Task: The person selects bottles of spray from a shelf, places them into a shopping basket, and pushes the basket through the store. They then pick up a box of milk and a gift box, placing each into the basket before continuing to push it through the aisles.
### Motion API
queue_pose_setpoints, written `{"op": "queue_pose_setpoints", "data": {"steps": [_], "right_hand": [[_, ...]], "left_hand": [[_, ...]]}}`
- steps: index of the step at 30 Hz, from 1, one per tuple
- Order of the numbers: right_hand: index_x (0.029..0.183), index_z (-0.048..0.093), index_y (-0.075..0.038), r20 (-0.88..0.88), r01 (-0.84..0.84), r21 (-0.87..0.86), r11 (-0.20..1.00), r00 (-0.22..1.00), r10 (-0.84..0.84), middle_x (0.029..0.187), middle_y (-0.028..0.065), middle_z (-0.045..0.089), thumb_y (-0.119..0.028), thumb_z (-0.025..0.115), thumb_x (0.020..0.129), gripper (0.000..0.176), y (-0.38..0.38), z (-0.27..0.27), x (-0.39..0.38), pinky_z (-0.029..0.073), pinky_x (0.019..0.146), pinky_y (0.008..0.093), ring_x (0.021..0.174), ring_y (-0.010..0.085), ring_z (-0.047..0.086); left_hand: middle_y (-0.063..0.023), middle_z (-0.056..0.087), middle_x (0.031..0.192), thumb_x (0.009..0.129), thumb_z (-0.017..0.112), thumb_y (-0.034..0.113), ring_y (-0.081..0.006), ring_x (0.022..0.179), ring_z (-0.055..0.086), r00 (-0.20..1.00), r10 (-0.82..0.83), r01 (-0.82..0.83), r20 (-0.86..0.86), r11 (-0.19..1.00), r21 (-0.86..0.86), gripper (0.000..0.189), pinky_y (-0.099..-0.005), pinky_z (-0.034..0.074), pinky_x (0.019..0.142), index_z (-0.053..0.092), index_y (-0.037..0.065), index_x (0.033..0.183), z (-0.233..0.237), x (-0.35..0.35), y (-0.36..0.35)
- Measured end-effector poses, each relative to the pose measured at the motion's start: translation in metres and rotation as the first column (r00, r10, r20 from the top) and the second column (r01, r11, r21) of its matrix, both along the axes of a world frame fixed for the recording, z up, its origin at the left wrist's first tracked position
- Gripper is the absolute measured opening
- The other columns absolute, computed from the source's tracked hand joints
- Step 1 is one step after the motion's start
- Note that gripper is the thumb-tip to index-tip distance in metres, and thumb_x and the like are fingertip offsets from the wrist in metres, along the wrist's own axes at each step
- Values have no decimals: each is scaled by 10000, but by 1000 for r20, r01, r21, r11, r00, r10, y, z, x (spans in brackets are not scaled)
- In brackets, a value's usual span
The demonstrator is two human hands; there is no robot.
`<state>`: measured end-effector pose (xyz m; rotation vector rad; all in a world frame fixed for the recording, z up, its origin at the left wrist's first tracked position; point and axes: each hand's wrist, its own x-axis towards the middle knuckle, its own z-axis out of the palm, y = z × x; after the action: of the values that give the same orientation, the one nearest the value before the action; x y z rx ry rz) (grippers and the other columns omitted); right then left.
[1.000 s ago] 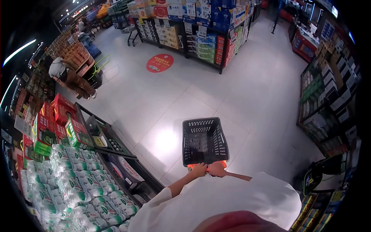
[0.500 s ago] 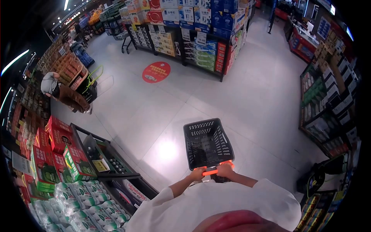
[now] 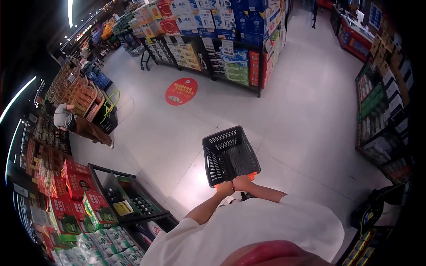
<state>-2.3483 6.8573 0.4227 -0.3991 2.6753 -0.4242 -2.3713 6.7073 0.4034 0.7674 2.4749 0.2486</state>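
Both my hands are closed on the orange handle [image 3: 252, 176] at the near side of a black basket [image 3: 230, 157]. My left hand [image 3: 225, 188] grips it toward the left, and my right hand [image 3: 242, 183] is right beside it, the two nearly touching. Between and under them most of the handle is hidden. The basket has slotted walls, and nothing shows inside it.
A shelf unit with red boxes [image 3: 80, 181] and wrapped bottle packs [image 3: 106, 244] stands at the lower left. A person [image 3: 66, 119] is by the left shelves. Stacked cartons [image 3: 251, 24] are ahead, shelves [image 3: 377, 106] at right, a round red floor sticker [image 3: 181, 91] on the floor.
My hands have come closer together on the handle. The basket appears slightly further left and turned in view. The person at the left is more upright.
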Motion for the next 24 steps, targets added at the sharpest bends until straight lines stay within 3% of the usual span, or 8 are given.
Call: {"op": "queue_pose_setpoints", "data": {"steps": [2,5,10,12,16,17,20,24], "right_hand": [[803,725,-91,30,-75,-38,996,997,76,804,124,706,-239,630,709,200,7,2,-31,544,689,430,768,305,691],[807,722,-95,2,-22,-58,998,1000,22,821,124,706,-250,635,710,203,20,-13,-64,541,705,425,787,303,690],[820,712,-100,32,-16,-50,999,999,17,821,119,700,-261,634,721,205,43,-4,-110,536,709,429,810,300,684],[829,699,-93,63,34,-41,999,998,-32,799,118,687,-272,641,718,218,47,-8,-122,529,701,436,791,303,676],[818,711,-89,17,70,-38,997,997,-69,810,110,689,-255,640,716,207,44,-15,-151,528,680,434,798,287,676],[808,710,-86,18,95,-47,994,995,-94,791,105,684,-248,631,731,196,42,-18,-160,520,662,433,795,285,672],[813,714,-85,-36,18,-17,1000,999,-18,784,107,680,-250,625,748,199,43,-47,-197,518,658,427,791,287,671],[794,719,-76,99,71,5,997,993,-71,797,121,683,-291,625,752,237,50,-21,-254,519,622,434,769,293,672]], "left_hand": [[-171,689,850,782,631,244,-342,796,683,983,154,-156,-94,988,-13,221,-458,550,700,672,81,926,-1,-20,5],[-148,698,872,813,587,241,-321,813,685,989,110,-123,-101,985,-125,194,-446,548,700,697,110,905,-1,-60,22],[-157,684,889,795,632,311,-328,812,679,999,-46,45,-20,997,-69,269,-440,542,703,692,61,873,16,-111,32],[-159,693,866,787,610,294,-322,822,684,1000,3,-7,-20,986,-166,253,-441,550,708,685,75,888,16,-128,30],[-158,688,839,782,607,285,-309,800,690,998,-55,53,-34,996,-73,263,-443,552,679,686,53,877,9,-169,26],[-160,691,893,795,601,288,-304,823,688,999,-48,50,13,991,-124,272,-433,549,701,695,52,893,12,-180,29],[-143,678,1016,823,601,390,-320,901,670,991,-41,45,124,999,-30,374,-427,534,774,674,92,1035,55,-222,36],[-152,692,924,826,599,426,-328,859,675,987,-97,103,130,994,-39,390,-435,540,733,701,60,913,2,-276,32]]}}
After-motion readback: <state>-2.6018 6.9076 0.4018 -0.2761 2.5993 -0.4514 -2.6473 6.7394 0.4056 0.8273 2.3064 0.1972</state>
